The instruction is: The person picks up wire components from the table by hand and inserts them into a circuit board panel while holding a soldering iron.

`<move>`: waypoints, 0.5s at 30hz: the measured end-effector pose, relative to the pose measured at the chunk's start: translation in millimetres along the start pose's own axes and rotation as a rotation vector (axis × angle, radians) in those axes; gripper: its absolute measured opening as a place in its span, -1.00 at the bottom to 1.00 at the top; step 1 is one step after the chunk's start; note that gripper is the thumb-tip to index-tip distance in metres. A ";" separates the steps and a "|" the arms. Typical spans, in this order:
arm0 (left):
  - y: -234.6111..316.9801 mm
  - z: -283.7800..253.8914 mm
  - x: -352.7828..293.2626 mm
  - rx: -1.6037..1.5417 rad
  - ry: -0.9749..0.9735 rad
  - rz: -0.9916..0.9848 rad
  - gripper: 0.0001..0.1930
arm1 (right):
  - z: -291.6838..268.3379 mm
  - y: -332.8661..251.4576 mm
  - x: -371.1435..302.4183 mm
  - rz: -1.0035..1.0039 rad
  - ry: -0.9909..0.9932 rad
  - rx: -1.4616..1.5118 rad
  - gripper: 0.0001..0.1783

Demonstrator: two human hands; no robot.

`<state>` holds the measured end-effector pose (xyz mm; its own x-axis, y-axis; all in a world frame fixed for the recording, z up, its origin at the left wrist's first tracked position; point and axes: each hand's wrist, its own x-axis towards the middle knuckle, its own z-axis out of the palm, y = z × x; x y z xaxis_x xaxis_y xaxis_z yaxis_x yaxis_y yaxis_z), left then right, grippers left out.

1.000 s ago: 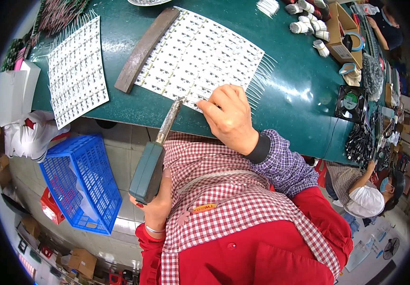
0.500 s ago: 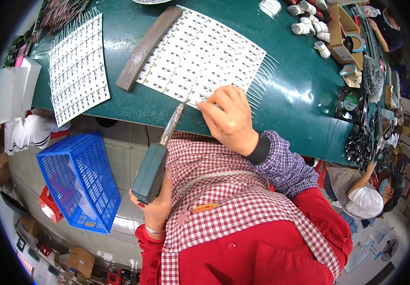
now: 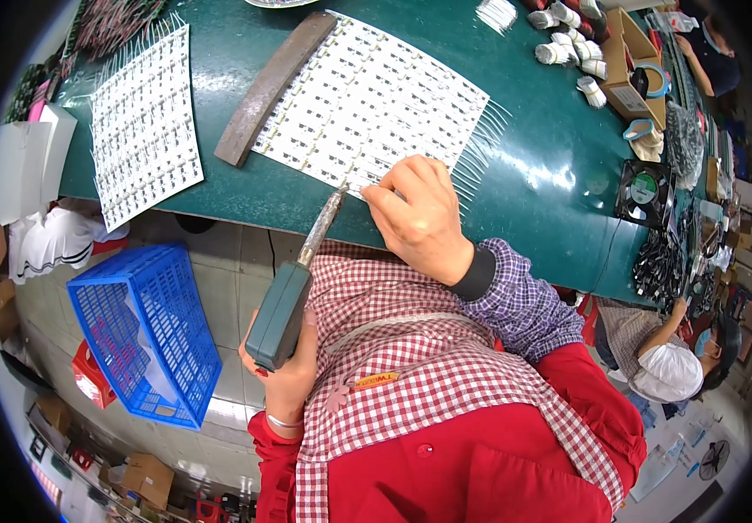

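My left hand (image 3: 296, 368) is wrapped around a dark green soldering iron (image 3: 280, 314) with a long metal barrel. Its tip meets the near edge of a white circuit board panel (image 3: 376, 96), which carries rows of small dark parts. Just right of the tip, my right hand (image 3: 421, 218) is closed in a pinch at the same edge. What sits between its fingertips looks like a thin white wire, but the fingers mostly hide it. Several white wires stick out from the panel's right side. A brown bar (image 3: 271, 91) lies along the panel's left edge.
A second wired white panel (image 3: 145, 131) lies to the left on the green table (image 3: 559, 200). Bundled white wires (image 3: 568, 48), a cardboard box (image 3: 629, 74) and a black fan (image 3: 644, 192) are at the right. A blue crate (image 3: 153, 336) stands below the table's left edge. Co-workers sit nearby.
The soldering iron and my left hand have shifted very slightly up and to the right. My right hand stays almost in place at the panel's edge.
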<state>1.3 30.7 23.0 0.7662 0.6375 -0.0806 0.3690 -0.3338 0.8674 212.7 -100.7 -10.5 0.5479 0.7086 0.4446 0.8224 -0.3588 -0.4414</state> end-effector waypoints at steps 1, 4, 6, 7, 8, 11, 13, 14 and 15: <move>-2.2 0.2 -2.7 0.000 0.000 0.000 -0.83 | 0.5 0.4 -0.2 0.000 0.000 -0.001 -0.88; -13.6 1.5 -15.6 -0.067 0.041 -0.029 -0.74 | 0.2 -0.4 1.2 -0.002 0.005 0.003 -0.89; -20.7 1.4 -18.7 -0.139 0.097 -0.065 -0.67 | 1.5 0.4 0.9 -0.003 0.005 0.001 -0.88; -22.5 0.2 -19.0 -0.138 0.097 -0.064 -0.67 | 1.8 1.0 1.1 -0.004 0.004 -0.001 -0.88; -23.7 -1.3 -19.7 -0.168 0.073 -0.104 -0.65 | 1.6 1.1 1.2 -0.004 0.005 0.000 -0.88; -22.2 1.2 -12.4 -0.146 0.073 -0.046 -0.64 | -1.3 1.9 3.6 -0.010 0.004 0.001 -0.88; -20.2 2.1 -9.2 -0.096 0.100 0.056 -0.65 | -6.1 0.6 4.8 0.016 -0.050 -0.001 -0.88; -21.0 3.7 -7.5 -0.163 0.120 -0.009 -0.63 | -10.9 -1.4 7.8 0.010 -0.043 -0.005 -0.88; -20.4 4.9 -4.9 -0.232 0.139 -0.072 -0.61 | -18.8 -5.1 12.7 0.050 -0.075 0.073 -0.89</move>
<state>-7.4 31.0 3.3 0.6565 0.7487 -0.0921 0.2777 -0.1263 0.9523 218.3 -101.3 12.0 0.5723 0.7355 0.3625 0.7798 -0.3514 -0.5181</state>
